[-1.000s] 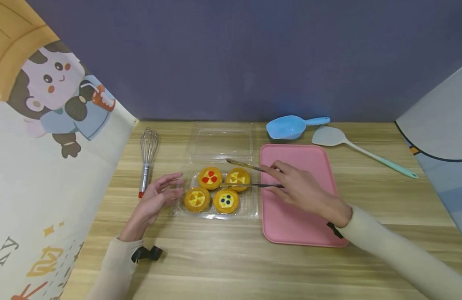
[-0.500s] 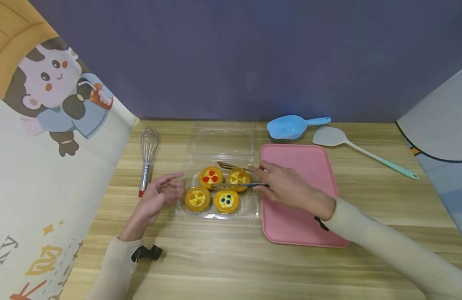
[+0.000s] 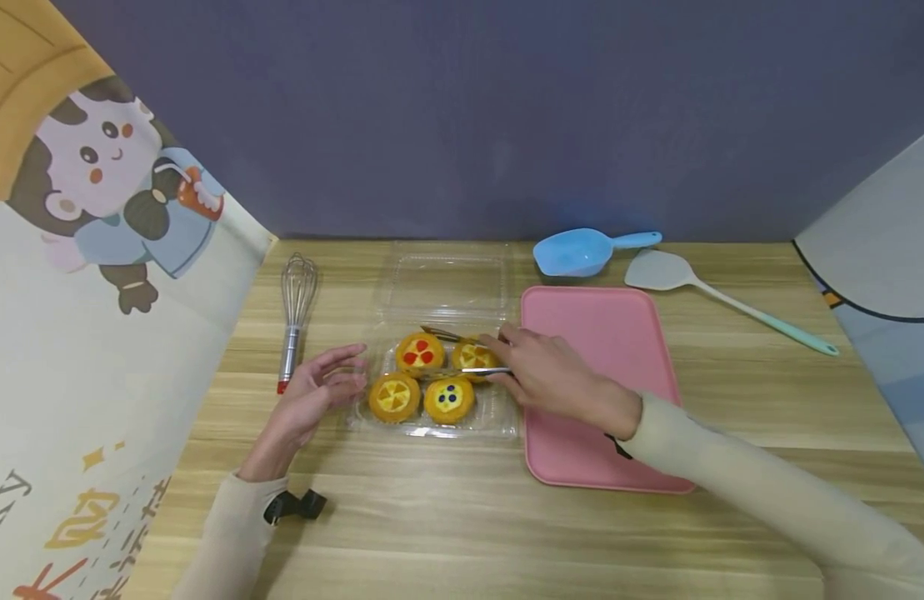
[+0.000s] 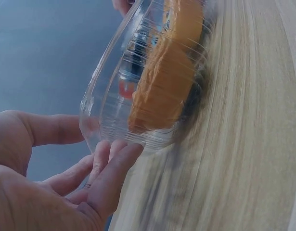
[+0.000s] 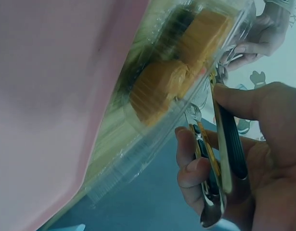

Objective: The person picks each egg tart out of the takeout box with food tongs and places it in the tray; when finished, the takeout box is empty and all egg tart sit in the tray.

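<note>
Wood-grain bench [image 3: 402,517]: I log the right hand [image 3: 555,375] gripping tongs [image 3: 486,371], arms apart, I judge, to straddle the red-topped tart [image 3: 420,352] in the clear box [image 3: 501,414], presumably steadied by the left hand [image 3: 312,398], relaxed, grasping nothing.

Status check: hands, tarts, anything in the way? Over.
Right hand holds tongs, parted over rear tarts. Left hand at box's left edge. Four tarts in box. Lid folded back, not blocking.

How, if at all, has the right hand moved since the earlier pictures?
Yes, the right hand moved leftward across the pink tray in the head view.
</note>
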Available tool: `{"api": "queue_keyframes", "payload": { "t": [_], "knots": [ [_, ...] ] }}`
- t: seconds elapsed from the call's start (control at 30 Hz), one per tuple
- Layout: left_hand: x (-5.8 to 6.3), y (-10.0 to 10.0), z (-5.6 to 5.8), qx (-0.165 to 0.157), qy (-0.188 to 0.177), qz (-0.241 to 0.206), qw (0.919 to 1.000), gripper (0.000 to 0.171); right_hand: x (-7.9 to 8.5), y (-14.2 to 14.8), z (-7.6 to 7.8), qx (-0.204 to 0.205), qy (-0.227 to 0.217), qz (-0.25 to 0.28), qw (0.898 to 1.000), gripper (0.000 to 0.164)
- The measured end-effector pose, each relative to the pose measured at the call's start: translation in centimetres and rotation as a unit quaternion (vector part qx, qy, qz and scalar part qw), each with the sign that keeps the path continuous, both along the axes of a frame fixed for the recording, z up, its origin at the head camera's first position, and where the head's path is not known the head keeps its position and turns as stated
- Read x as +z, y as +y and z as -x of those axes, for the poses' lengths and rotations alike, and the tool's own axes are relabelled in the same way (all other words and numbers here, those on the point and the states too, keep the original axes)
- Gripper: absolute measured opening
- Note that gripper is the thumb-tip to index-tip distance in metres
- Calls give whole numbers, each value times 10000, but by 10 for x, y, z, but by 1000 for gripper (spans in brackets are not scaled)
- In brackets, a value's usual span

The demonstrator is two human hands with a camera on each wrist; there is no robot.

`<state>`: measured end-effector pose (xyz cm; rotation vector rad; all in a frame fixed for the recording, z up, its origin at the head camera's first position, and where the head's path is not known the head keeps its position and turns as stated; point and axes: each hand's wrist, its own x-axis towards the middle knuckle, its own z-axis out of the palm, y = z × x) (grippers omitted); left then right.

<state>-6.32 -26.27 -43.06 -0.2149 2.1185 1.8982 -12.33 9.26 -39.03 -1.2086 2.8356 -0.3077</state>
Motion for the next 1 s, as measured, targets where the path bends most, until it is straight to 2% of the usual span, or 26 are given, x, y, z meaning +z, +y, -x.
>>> {"api": "queue_keyframes", "payload": {
  "t": [0.37, 1.0],
  "knots": [
    [0, 1, -1, 68, 49, -62, 9999, 65, -6, -10, 2, 104, 71, 233, 9996, 51],
    [0, 2, -1, 109, -6, 79, 9999, 65, -7, -14, 9, 204, 154, 92, 9996, 49]
  ]
}}
